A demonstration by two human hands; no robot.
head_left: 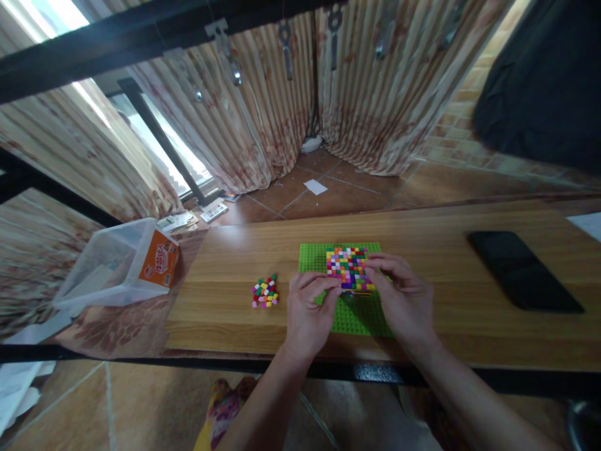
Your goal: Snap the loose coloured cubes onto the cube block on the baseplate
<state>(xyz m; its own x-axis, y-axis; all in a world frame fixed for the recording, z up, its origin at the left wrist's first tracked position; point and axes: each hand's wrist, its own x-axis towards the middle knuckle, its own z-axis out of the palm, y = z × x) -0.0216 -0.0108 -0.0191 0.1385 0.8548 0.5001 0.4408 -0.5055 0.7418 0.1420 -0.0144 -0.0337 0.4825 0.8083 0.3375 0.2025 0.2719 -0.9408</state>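
A green studded baseplate lies on the wooden table, with a dense patch of small multicolored toy bricks on it. My left hand is at the patch's lower left corner, thumb and forefinger pinched together. Whatever lies between those fingertips is too small to make out. At the patch's right edge, my right hand has its thumb and fingers closed close to the bricks; what they hold, if anything, is hidden. A thin, shiny strip shows just below the patch, between the hands; its kind is unclear.
A small pile of loose toy bricks lies left of the baseplate on the table. Farther right rests a flat black tablet-like thing. A clear plastic bin with an orange label stands beyond the table's left end. A dark metal bar crosses overhead.
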